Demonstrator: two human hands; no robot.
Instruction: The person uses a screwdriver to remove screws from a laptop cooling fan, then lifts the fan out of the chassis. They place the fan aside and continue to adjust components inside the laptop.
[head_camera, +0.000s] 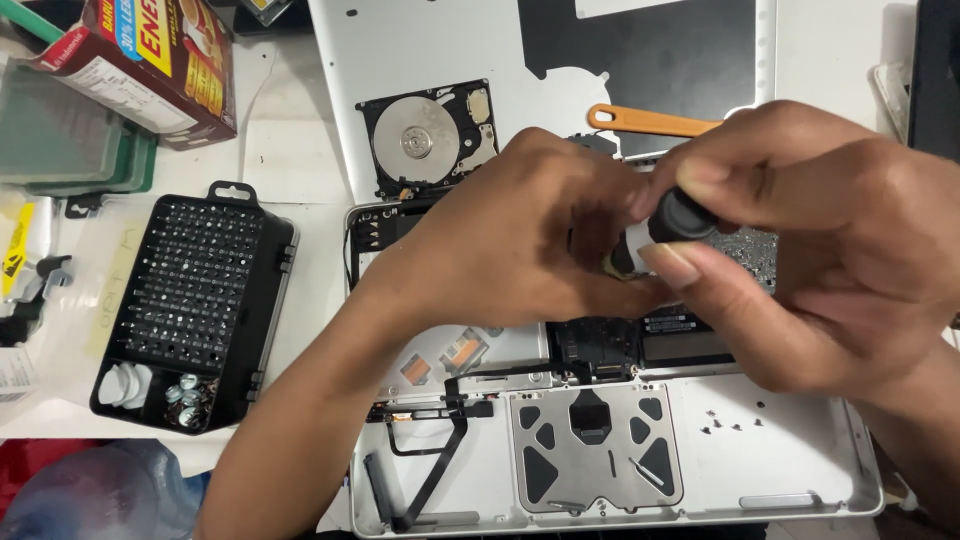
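We take the opened laptop chassis (790, 470) as our landmark. Above its middle, the right hand (820, 240) is closed around a screwdriver (680, 218) with a black cap and pale barrel, thumb and forefinger pinching the cap; the tool points down into the chassis. The left hand (510, 240) meets it from the left, fingers curled in at the lower barrel; we cannot tell whether they grip the tool or a part beneath it, as the tip is hidden.

Just beyond the chassis's far left corner lies an uncovered hard drive (428, 138), its platter exposed, resting on the removed grey bottom cover (430, 40). An orange pry tool (655, 122) lies on that cover, right of the drive. Left of the chassis stands an open black bit case (190, 300), with small screws (185, 395) in its near compartment. At the chassis's near edge we see the trackpad underside (595, 450), and loose screws (725, 425) right of it.
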